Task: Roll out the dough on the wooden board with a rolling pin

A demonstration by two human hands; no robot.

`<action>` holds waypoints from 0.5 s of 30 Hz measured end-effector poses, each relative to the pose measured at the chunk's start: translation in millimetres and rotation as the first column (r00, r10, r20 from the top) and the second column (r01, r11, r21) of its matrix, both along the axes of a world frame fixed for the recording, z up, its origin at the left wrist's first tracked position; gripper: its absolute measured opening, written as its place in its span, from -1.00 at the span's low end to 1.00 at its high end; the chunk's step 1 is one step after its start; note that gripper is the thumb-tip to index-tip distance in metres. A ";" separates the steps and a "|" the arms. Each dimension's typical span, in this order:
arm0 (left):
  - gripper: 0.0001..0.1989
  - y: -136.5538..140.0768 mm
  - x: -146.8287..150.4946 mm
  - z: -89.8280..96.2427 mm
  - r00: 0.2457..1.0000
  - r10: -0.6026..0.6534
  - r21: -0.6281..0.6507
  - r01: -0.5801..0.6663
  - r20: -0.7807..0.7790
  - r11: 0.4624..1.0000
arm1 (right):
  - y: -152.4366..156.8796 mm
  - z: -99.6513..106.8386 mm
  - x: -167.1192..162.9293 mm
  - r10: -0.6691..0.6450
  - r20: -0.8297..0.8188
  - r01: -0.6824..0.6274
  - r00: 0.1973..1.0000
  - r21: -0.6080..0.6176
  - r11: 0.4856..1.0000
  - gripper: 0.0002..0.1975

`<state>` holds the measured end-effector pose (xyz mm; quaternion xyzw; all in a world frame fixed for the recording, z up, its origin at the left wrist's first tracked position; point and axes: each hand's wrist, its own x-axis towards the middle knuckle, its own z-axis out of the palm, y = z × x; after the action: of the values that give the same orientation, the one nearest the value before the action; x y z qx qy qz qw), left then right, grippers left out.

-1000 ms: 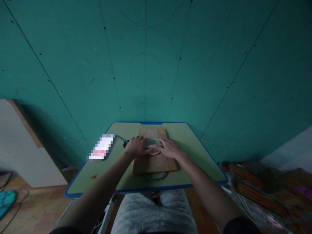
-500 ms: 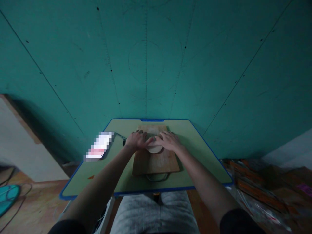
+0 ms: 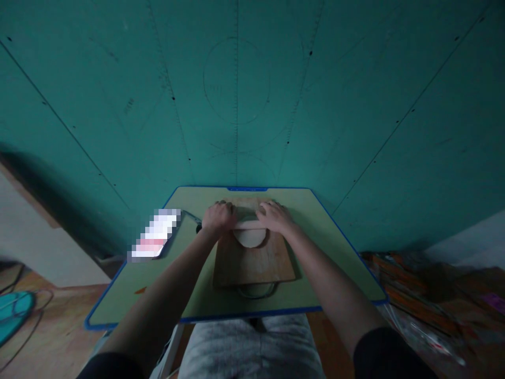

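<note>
A pale round sheet of dough (image 3: 250,239) lies on a wooden cutting board (image 3: 254,266). Across its far part runs a light wooden rolling pin (image 3: 251,225), its middle bare between my hands. My left hand (image 3: 220,216) is closed around the pin's left end. At the other end, my right hand (image 3: 274,216) curls its fingers over the pin. Both ends of the pin are hidden under my hands, and the dough's far edge is hard to make out behind it.
The board rests on a pale green table (image 3: 327,263) with a blue rim. On the left lies a blurred-out phone-like object (image 3: 155,234), with a dark thin tool (image 3: 193,217) beside it. A metal handle (image 3: 257,290) juts from the board's near edge. A green wall (image 3: 252,105) rises behind.
My hands have closed around the rolling pin and moved apart, my thumbs no longer stretched along it. More of the pin's middle and of the dough shows. The camera view has shifted slightly.
</note>
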<state>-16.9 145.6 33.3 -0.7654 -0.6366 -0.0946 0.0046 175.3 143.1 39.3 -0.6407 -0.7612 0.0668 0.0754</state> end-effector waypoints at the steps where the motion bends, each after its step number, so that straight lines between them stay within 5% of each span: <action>1: -0.56 1.8 0.2 0.6 1.000 0.003 -0.006 -0.003 -0.002 1.000 | 2.9 -1.1 0.5 -0.004 -0.004 0.004 1.000 0.004 1.000 -0.65; 15: -0.43 30.6 0.3 1.4 1.000 -0.002 -0.030 0.003 0.019 1.000 | 38.1 -5.5 2.6 -0.032 -0.016 0.033 0.999 0.104 0.994 -0.72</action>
<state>-16.6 176.2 34.7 -0.7651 -0.6371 -0.0924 -0.0132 177.9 181.2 33.8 -0.6476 -0.7526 0.0305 0.1154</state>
